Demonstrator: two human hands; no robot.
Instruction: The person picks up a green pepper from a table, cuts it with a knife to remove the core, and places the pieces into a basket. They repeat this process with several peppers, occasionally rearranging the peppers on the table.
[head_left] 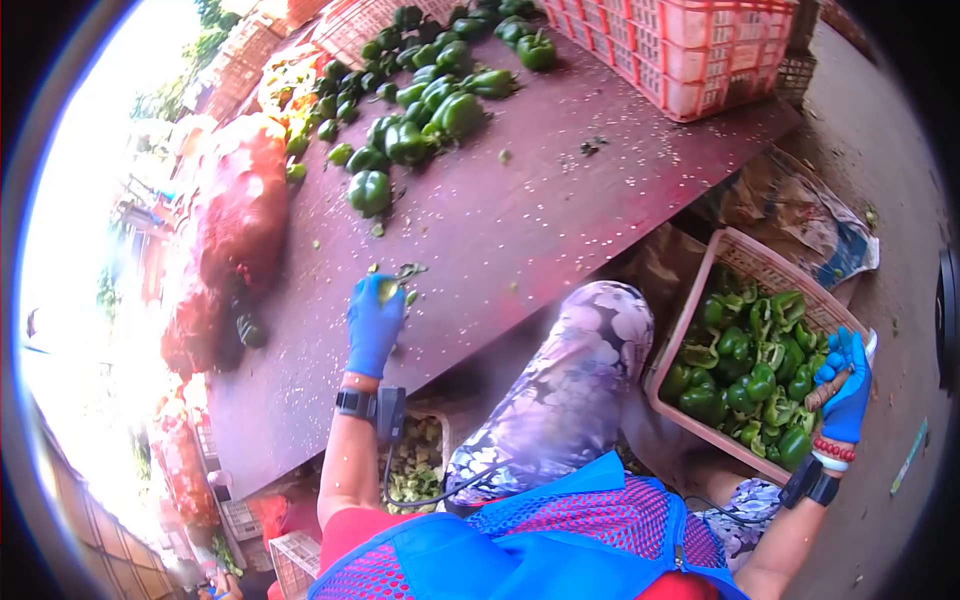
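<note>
My left hand [374,328], in a blue glove, is over the table with its fingers closed around a pale green pepper piece [387,291]. Green scraps lie beside its fingertips. On the right, my right hand [850,392], also gloved in blue, grips a knife [828,389] by its brown handle; a pale blade-like part shows past the fingers. That hand is over the edge of a pink crate [690,415] holding cut green peppers [738,352]. Farther up the table lies a pile of whole green bell peppers [405,143].
A red plastic crate [690,60] stands on the far right of the table [520,210]. Full red mesh sacks [240,200] line the left edge. Below the table, a container holds pale green scraps [415,470]. A crumpled sack [790,215] lies behind the pink crate.
</note>
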